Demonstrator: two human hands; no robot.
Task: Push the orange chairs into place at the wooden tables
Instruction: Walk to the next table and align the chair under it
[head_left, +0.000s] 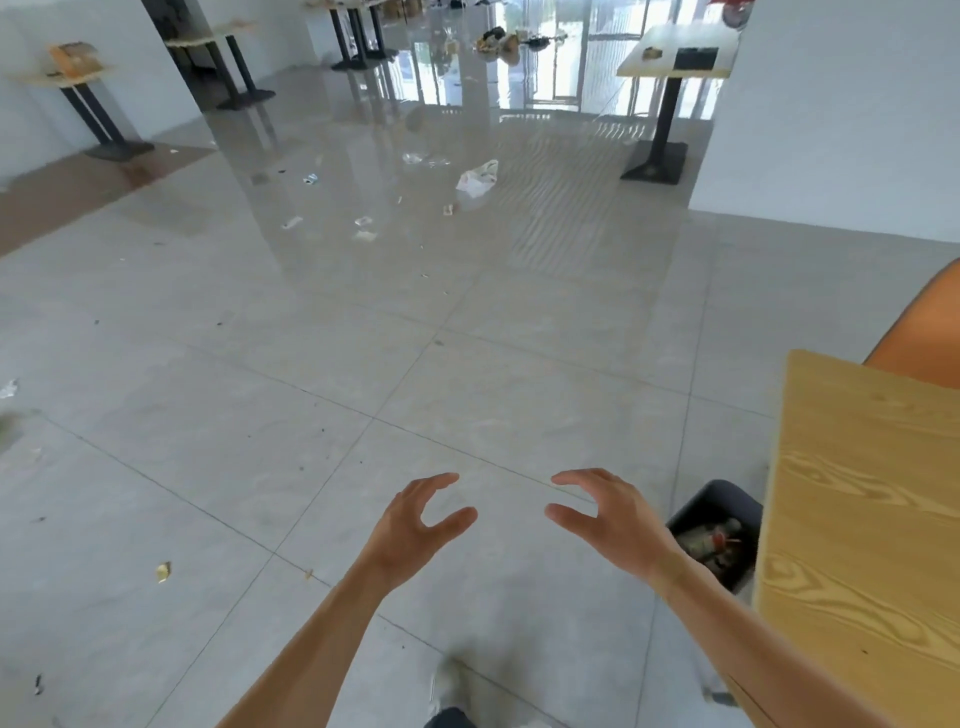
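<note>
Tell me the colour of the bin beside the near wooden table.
Dark grey bin, seen in the head view.

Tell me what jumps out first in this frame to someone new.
Two bare, open hands, left hand and right hand, reach out over empty grey floor, holding nothing. At the right edge sits a wooden table with an orange chair at its far end and a dark bin of rubbish beside it. Scraps and a white plastic bag lie further out.

Head-worn view looks forward and down; floor fills it.
</note>
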